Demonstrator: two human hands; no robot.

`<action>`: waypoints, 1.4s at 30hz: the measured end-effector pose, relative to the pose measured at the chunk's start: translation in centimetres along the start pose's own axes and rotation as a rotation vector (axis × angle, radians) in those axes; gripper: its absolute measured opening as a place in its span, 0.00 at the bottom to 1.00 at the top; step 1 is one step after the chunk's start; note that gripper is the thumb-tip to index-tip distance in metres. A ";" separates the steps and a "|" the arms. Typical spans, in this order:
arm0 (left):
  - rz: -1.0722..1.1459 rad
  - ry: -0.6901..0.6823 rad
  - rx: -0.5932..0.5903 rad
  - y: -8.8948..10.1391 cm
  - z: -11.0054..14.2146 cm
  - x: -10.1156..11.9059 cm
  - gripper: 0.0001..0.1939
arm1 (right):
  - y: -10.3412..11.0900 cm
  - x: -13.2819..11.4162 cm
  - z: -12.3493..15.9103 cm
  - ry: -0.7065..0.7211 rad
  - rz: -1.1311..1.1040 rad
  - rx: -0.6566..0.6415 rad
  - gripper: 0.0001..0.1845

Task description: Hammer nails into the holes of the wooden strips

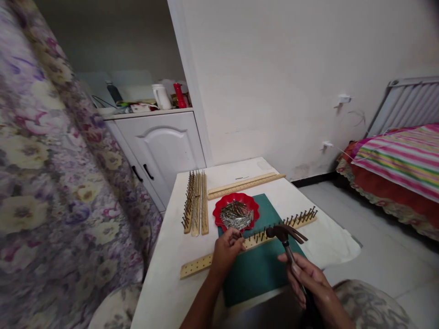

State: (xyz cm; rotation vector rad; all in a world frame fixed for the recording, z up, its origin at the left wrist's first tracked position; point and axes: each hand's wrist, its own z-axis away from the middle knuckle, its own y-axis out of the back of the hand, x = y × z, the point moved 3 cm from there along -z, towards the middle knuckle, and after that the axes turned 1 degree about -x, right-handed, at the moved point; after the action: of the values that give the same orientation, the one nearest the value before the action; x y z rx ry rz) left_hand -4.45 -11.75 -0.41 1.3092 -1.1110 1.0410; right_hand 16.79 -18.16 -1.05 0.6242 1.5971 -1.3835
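A long wooden strip [197, 266] with drilled holes lies across a green mat [260, 274]; its far half bristles with upright nails. My left hand [226, 250] rests on the strip's middle, fingers pinched together as if on a nail I cannot make out. My right hand [310, 281] grips the handle of a dark claw hammer [284, 235], whose head hovers just above the strip, right of my left hand. A red dish [236, 214] full of loose nails sits just beyond my left hand.
Nailed wooden strips [195, 203] lie at the table's left and plain ones [245, 184] at the back. A floral curtain [44, 173] hangs at left, a white cabinet [164, 146] behind, a bed with a striped cover [401, 160] at right.
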 end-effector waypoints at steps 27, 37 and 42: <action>-0.426 -0.178 0.133 -2.3 0.6 -0.7 0.07 | -0.8 0.1 0.4 -0.068 0.105 -0.023 0.21; -0.476 -0.188 0.131 -2.6 0.6 -0.3 0.08 | -2.2 0.2 -0.8 -0.078 0.182 -0.017 0.19; -0.476 -0.198 0.125 -2.6 0.6 -0.7 0.07 | -2.9 0.5 -1.4 -0.110 0.241 -0.024 0.20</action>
State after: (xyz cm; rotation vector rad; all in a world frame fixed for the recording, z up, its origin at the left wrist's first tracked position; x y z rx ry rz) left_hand -2.06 -12.35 -1.64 1.7017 -0.8237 0.6434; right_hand 13.70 -17.62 -0.05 0.6901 1.3995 -1.1979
